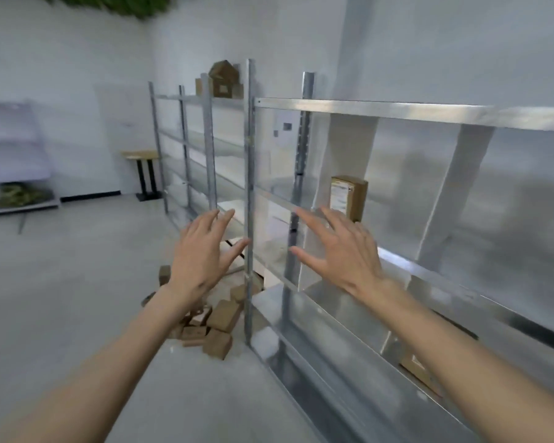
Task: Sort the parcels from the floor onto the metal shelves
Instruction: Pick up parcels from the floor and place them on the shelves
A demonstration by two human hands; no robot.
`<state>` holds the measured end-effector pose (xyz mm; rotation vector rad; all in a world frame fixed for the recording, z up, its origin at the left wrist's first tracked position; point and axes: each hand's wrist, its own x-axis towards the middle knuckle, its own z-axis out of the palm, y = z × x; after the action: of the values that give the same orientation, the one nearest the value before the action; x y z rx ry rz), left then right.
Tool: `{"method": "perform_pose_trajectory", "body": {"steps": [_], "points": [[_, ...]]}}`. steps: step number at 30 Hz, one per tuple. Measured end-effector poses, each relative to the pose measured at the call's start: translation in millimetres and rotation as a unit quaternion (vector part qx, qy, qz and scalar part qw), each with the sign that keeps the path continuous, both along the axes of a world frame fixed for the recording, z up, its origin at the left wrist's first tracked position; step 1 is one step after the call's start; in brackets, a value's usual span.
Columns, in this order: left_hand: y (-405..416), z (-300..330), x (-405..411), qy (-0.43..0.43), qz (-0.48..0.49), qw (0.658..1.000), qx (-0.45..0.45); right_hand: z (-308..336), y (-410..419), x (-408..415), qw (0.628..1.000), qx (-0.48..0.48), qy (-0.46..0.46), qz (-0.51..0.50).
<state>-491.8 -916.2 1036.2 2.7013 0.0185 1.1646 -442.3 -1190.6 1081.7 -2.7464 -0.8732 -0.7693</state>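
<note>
I have both hands up in front of me, empty. My left hand point(202, 251) has its fingers straight and spread, palm facing away, hanging in the air over the pile on the floor. My right hand point(339, 251) is spread the same way, raised in front of the near metal shelves point(397, 110), and I cannot tell whether its fingertips touch anything.

The parcels on the floor point(216, 324) lie in a loose heap beside the front post of the near unit. They are brown cardboard boxes, tumbled at odd angles and touching one another; I count roughly eight to ten, but my left forearm covers part of the heap and the frame is blurred, so the exact number is unclear.

One tall parcel point(348, 197) stands upright on a middle shelf of the near unit, label facing me, just past my right fingers. Another brown parcel point(416, 367) lies low on a bottom shelf at the right, partly hidden.

I see two shelf units in a row along the wall. On top of the far unit point(186, 123) sit about three boxes point(223, 79) close together.

A small wooden-topped table point(141, 155) stands against the back wall.
</note>
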Motion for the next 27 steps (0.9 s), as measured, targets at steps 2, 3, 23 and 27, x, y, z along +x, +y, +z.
{"method": "perform_pose_trajectory", "body": {"steps": [2, 3, 23, 27], "points": [[57.8, -1.5, 12.2, 0.009, 0.022, 1.0, -0.005, -2.9, 62.6, 29.9, 1.0, -0.009, -0.001, 0.024], [85.4, -2.3, 18.3, 0.015, 0.033, 0.999, -0.007, -4.6, 93.9, 44.7, 0.999, -0.011, 0.0, 0.035], [463.4, -69.9, 259.7, 0.123, 0.153, 0.981, -0.001, -81.1, 524.9, 345.5, 0.988, -0.007, 0.053, 0.147], [518.0, -88.5, 340.8, 0.156, 0.149, 0.976, 0.001, -103.0, 581.0, 434.4, 0.987, -0.025, 0.072, 0.138]]}}
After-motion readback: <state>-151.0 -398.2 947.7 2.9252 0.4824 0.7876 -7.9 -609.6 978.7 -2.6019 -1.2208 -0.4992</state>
